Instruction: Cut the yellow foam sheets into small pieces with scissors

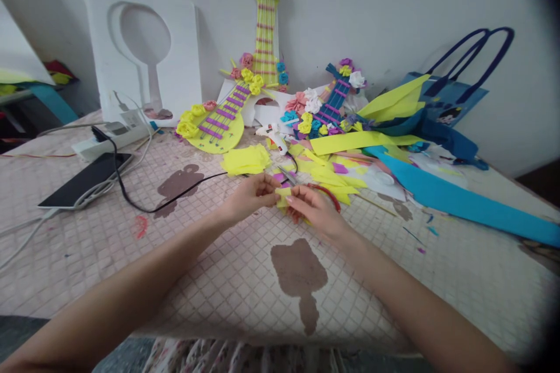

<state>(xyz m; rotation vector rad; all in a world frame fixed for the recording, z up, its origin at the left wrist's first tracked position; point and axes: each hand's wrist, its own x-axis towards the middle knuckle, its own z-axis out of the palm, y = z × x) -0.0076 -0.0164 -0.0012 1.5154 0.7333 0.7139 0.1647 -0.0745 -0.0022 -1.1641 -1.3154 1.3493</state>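
Note:
Between my two hands is a small piece of yellow crepe paper [284,193]. My left hand [251,197] pinches its left side, and my right hand [315,208] pinches its right side. Just behind and partly under my right hand lie scissors with red handles [329,193]; their metal blades point back and to the left. Some orange-red scraps [296,217] show below the paper. A stack of yellow crepe paper [247,159] rests behind my left hand. Beyond the scissors stands a white glue gun [276,141].
Paper guitars with crepe flowers [223,122] lean at the back wall beside a white foam board [184,70]. Leftward lie a phone [87,178], a power strip [111,135] and a black cable [161,207]. Rightward are blue crepe strips [459,198], yellow scraps and a blue bag [464,105].

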